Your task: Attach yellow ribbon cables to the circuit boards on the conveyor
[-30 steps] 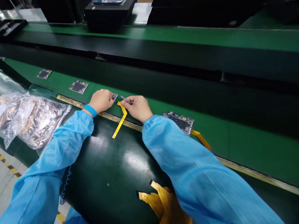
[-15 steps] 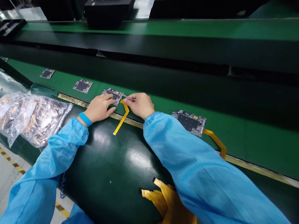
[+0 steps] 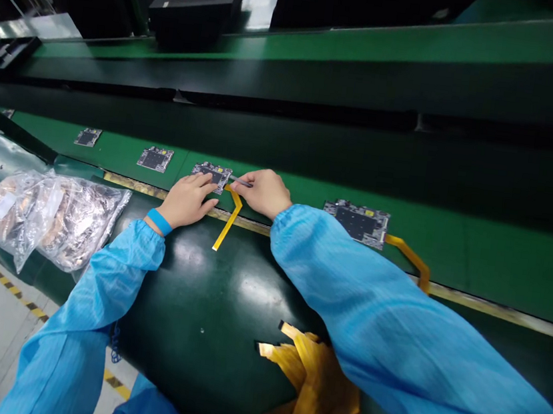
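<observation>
My left hand (image 3: 187, 197) lies with its fingertips on the near left part of a circuit board (image 3: 220, 174), thumb held apart. At that board's right edge, my right hand (image 3: 265, 193) pinches a thin grey rod-like tool (image 3: 242, 181), its tip at the board. A yellow flat flex cable (image 3: 228, 225) runs from the same edge and hangs over the belt's border. Whether its end sits in the connector is too small to tell. Right of my hand, another circuit board (image 3: 358, 222) has a flex cable (image 3: 411, 258) at its right edge.
More circuit boards (image 3: 155, 158) lie leftward along the green belt (image 3: 501, 261). A pile of yellow flex cables (image 3: 317, 393) rests on the near ledge, partly behind my right sleeve. Clear plastic bags (image 3: 53, 220) lie at left. Black boxes (image 3: 194, 15) stand on the far shelf.
The boards have shifted slightly right compared with the ledge and bags, and both hands have moved along with the board. The tool stays at the board's right edge.
</observation>
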